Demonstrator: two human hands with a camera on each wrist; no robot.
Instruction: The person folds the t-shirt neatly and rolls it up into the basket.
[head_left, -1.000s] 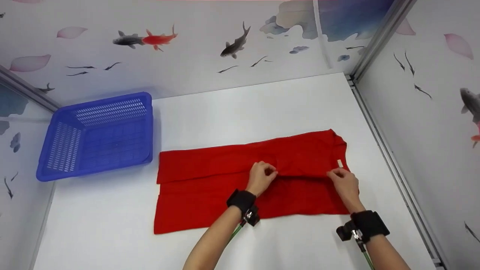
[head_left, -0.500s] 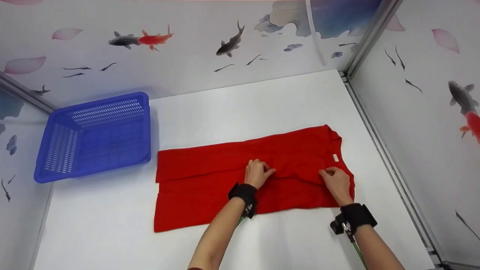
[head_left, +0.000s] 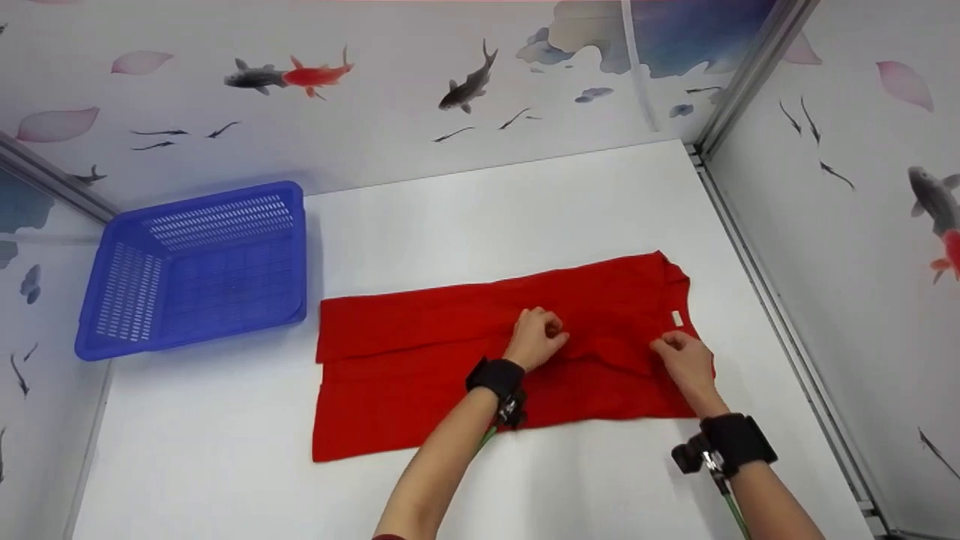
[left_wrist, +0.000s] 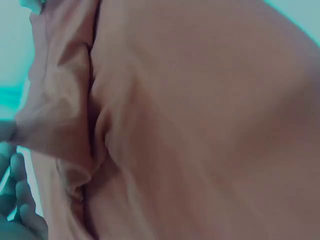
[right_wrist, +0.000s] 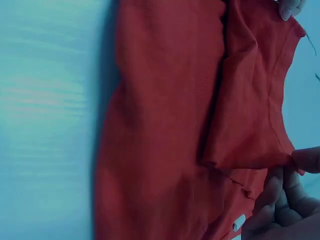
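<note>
A red shirt (head_left: 405, 405) lies folded on the white table, long side across, with a small white label (head_left: 677, 319) near its neckline at the right end. Around its middle, my left hand (head_left: 536, 341) pinches a raised bit of fabric between thumb and fingers. Close to the label, my right hand (head_left: 686, 366) pinches the cloth too. Between the hands the layer hangs in loose creases. In the right wrist view, the right hand (right_wrist: 287, 200) grips a lifted edge of the shirt (right_wrist: 155, 110). The left wrist view shows the left hand (left_wrist: 17, 192) holding fabric at the left border.
A blue perforated plastic basket (head_left: 232, 281) stands at the back left of the white table (head_left: 480, 225). Panels printed with fish and petals (head_left: 390, 120) enclose the back and sides. A metal rail (head_left: 780, 315) runs along the right edge.
My left hand has shifted slightly right and away from me, still pinching fabric. The cloth edge between the hands has gone from fairly straight to slack and wavy.
</note>
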